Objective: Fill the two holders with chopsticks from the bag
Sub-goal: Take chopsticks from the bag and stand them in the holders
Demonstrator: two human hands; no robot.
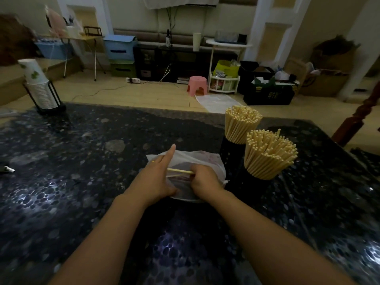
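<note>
Chopsticks [180,171] lie between both hands [202,178], over the bag [205,159].

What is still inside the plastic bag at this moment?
Through the thin translucent plastic bag only a chopstick or two shows, pinched by the right hand. The left hand covers the bag's left side, hiding anything there.

A dark speckled bench [86,161] fills the foreground under dim light; beyond it lies a pale wooden floor [144,93]; a pink stool [197,83] stands near a white round side table [228,45]; blue and green storage boxes [120,56] sit against the cream wall [127,13]; a stack of paper cups [38,85] stands at left.
</note>
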